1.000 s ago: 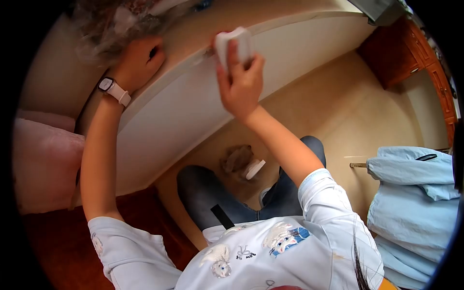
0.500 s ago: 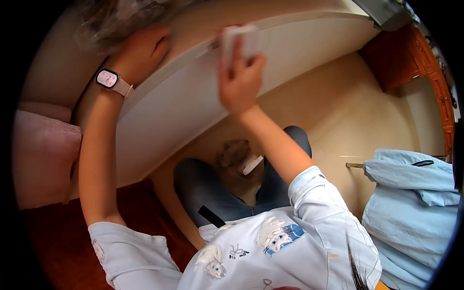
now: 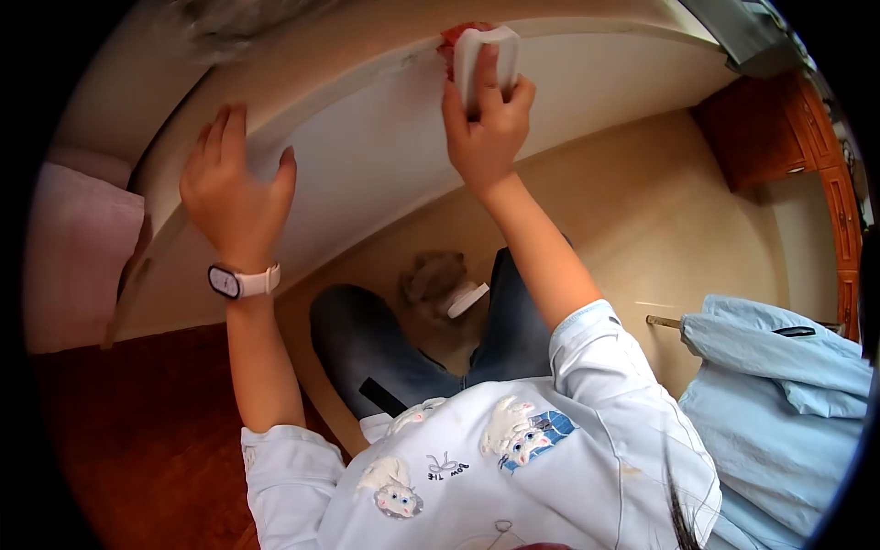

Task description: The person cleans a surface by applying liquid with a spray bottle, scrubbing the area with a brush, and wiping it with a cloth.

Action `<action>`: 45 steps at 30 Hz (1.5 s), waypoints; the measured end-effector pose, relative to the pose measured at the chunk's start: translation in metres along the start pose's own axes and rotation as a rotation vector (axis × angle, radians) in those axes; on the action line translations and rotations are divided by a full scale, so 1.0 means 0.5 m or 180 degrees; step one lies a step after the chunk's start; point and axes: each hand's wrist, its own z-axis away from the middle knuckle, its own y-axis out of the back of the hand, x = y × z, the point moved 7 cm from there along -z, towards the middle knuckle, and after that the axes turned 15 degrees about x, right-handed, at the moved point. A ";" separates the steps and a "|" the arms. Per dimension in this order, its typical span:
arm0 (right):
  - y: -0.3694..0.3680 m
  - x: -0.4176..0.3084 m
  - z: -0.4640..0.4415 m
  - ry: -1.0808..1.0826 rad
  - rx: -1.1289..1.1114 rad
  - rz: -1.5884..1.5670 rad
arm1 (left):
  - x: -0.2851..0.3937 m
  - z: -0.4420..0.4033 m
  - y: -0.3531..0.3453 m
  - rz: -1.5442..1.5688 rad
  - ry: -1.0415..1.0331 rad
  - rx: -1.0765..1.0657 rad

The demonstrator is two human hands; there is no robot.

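My right hand (image 3: 490,124) grips a white palm-sized block with rounded corners (image 3: 469,69), one finger stretched along its face. Some red material (image 3: 451,46) shows at the block's far left side, close against the edge of a long pale ledge (image 3: 367,78). What the red material is, I cannot make out. My left hand (image 3: 234,188), with a watch (image 3: 240,280) on its wrist, is open and its fingers are apart. It is over the left part of the ledge's edge; whether it touches is unclear. Below the ledge runs a white panel (image 3: 357,174).
Clear plastic (image 3: 229,27) lies at the upper left, above pink cloth (image 3: 82,261). Between my knees, a greyish furry thing (image 3: 431,280) and a white piece (image 3: 469,300) are on the floor. Light-blue fabric (image 3: 770,412) hangs at right; a wooden cabinet (image 3: 742,128) stands beyond.
My left hand has drawn back from near the clear plastic toward me, with its fingers now spread. My right hand has moved slightly right and up with the white block.
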 end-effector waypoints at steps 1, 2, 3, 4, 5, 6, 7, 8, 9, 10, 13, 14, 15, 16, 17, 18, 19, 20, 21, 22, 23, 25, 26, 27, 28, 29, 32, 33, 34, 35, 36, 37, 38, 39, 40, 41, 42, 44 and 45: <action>-0.008 -0.025 0.013 0.0267 -0.0125 0.0171 | 0.002 0.001 0.000 -0.0011 0.0012 -0.0007; -0.010 -0.035 0.016 0.0278 -0.0133 0.0141 | 0.002 0.000 0.001 -0.0055 0.0066 0.0057; -0.020 -0.071 0.028 0.0640 -0.0446 -0.0167 | -0.002 0.004 0.005 -0.0119 0.0131 0.0091; -0.030 -0.101 0.041 0.1002 -0.0753 -0.0481 | -0.002 0.007 0.002 -0.0164 0.0161 0.0074; -0.025 -0.083 0.026 0.1132 -0.0648 -0.0218 | 0.002 0.004 0.002 -0.0050 0.0146 0.0111; -0.027 -0.068 0.025 0.1123 -0.0641 -0.0264 | 0.002 0.000 -0.001 0.0077 0.0127 0.0186; -0.023 -0.033 0.019 0.0600 -0.0423 -0.0123 | 0.000 -0.001 -0.004 0.0030 0.0125 0.0192; -0.013 0.002 0.015 0.0081 -0.0206 0.0056 | 0.005 -0.003 -0.006 -0.0011 0.0164 0.0280; -0.018 -0.022 0.026 0.0113 -0.0436 0.0130 | 0.012 -0.006 -0.008 -0.0018 0.0192 0.0356; -0.024 -0.034 0.028 0.0102 -0.0426 0.0158 | 0.014 -0.009 -0.008 0.0008 0.0176 0.0347; -0.027 -0.089 0.020 0.1141 -0.0712 -0.0308 | 0.012 -0.014 -0.005 0.0043 0.0198 0.0177; -0.015 -0.067 0.010 0.1126 -0.0706 -0.0356 | 0.011 -0.014 -0.003 0.0253 0.0198 0.0154; -0.001 -0.021 -0.003 0.0635 -0.0597 -0.0029 | 0.005 -0.013 0.002 0.0456 0.0188 0.0120; 0.003 0.016 -0.003 0.0142 -0.0496 0.0296 | -0.004 -0.011 0.008 0.0398 0.0176 0.0111; 0.008 0.030 0.001 0.0045 -0.0157 -0.0003 | -0.019 -0.007 0.004 0.0726 0.0597 0.0033; 0.020 0.016 -0.001 0.0014 -0.0114 0.0062 | -0.021 -0.010 -0.006 0.1111 0.0984 -0.0060; 0.015 -0.031 -0.001 0.0330 -0.0386 -0.0013 | -0.011 -0.018 -0.004 0.1163 0.0925 -0.0094; 0.005 -0.068 -0.001 0.0664 -0.0668 -0.0113 | -0.020 -0.015 -0.009 0.1302 0.1301 -0.0271; 0.001 -0.088 -0.003 0.0889 -0.0646 -0.0346 | -0.030 -0.009 -0.009 0.1391 0.1703 -0.0456; 0.007 -0.077 -0.013 0.0865 -0.0639 -0.0346 | -0.028 -0.013 -0.005 0.1379 0.1686 -0.0472; 0.019 -0.045 -0.029 0.0556 -0.0570 -0.0093 | -0.030 -0.013 -0.003 0.1618 0.1921 -0.0543; 0.028 0.002 -0.035 -0.0260 -0.0136 -0.0173 | -0.034 -0.013 0.004 0.1843 0.2175 -0.0565; 0.030 -0.001 -0.024 -0.0235 -0.0119 -0.0185 | -0.032 -0.021 0.010 0.1473 0.2070 -0.0452; 0.026 -0.043 -0.011 0.0225 -0.0378 -0.0232 | -0.026 -0.031 0.013 0.1127 0.1963 -0.0355; 0.019 -0.073 0.004 0.0686 -0.0643 -0.0267 | -0.015 -0.047 0.013 0.1165 0.1961 -0.0342; 0.011 -0.081 0.013 0.0903 -0.0712 -0.0512 | -0.013 -0.068 0.017 0.0501 0.1789 -0.0511; 0.036 -0.025 -0.040 0.0476 -0.0359 0.0281 | -0.048 -0.066 0.003 -0.0305 0.1188 -0.0156; 0.045 0.007 -0.048 -0.0142 -0.0095 0.0161 | -0.036 -0.078 0.010 -0.0419 0.0786 0.0335; 0.045 0.008 -0.045 -0.0098 -0.0057 0.0167 | -0.035 -0.075 -0.001 -0.0386 0.0790 0.0384; 0.041 -0.009 -0.029 0.0178 -0.0289 0.0118 | -0.031 -0.066 -0.009 -0.0597 0.0793 0.0387; 0.035 -0.029 -0.012 0.0429 -0.0552 0.0085 | -0.022 -0.059 -0.009 -0.0810 0.0796 0.0350; 0.029 -0.048 0.000 0.0660 -0.0616 -0.0125 | -0.030 -0.056 -0.013 -0.0770 0.1061 0.0054; 0.031 -0.048 0.004 0.0657 -0.0642 -0.0098 | -0.031 -0.048 -0.012 -0.0750 0.1071 0.0024; 0.028 -0.049 -0.005 0.0527 -0.0605 -0.0103 | -0.031 -0.048 -0.012 -0.0603 0.0947 0.0113; 0.022 -0.048 -0.012 0.0399 -0.0559 -0.0126 | -0.030 -0.050 -0.011 -0.0472 0.0822 0.0217; 0.019 -0.043 -0.003 0.0412 -0.0557 -0.0145 | -0.034 -0.048 -0.013 -0.0485 0.0832 0.0233; 0.020 -0.046 0.009 0.0499 -0.0599 -0.0169 | -0.032 -0.047 -0.013 -0.0453 0.0800 0.0248; 0.017 -0.044 0.024 0.0606 -0.0641 -0.0199 | -0.033 -0.046 -0.013 -0.0419 0.0783 0.0277; 0.010 -0.047 0.023 0.0475 -0.0807 -0.0202 | -0.032 -0.044 -0.014 -0.0482 0.0787 0.0298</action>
